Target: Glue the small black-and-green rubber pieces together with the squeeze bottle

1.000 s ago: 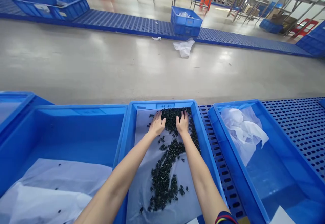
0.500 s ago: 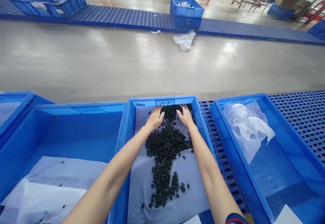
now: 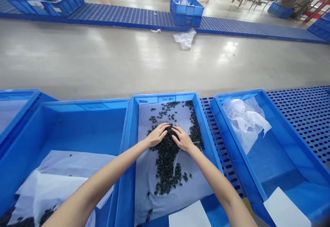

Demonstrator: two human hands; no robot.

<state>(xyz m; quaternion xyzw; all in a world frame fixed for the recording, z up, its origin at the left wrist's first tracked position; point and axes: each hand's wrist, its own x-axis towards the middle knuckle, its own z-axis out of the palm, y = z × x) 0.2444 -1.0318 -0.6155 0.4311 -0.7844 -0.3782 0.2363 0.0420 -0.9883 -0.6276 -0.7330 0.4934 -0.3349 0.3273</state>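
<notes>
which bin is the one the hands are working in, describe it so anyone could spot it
In the near row of blue bins, it is the narrow middle bin. Unlike its neighbours, its white liner carries a heap of small black parts, with the left hand and right hand cupped on it.

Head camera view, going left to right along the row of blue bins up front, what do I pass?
Far-left bin → wide bin with white liner → middle bin with black parts, left hand then right hand on them → perforated strip → right bin with crumpled plastic.
</notes>
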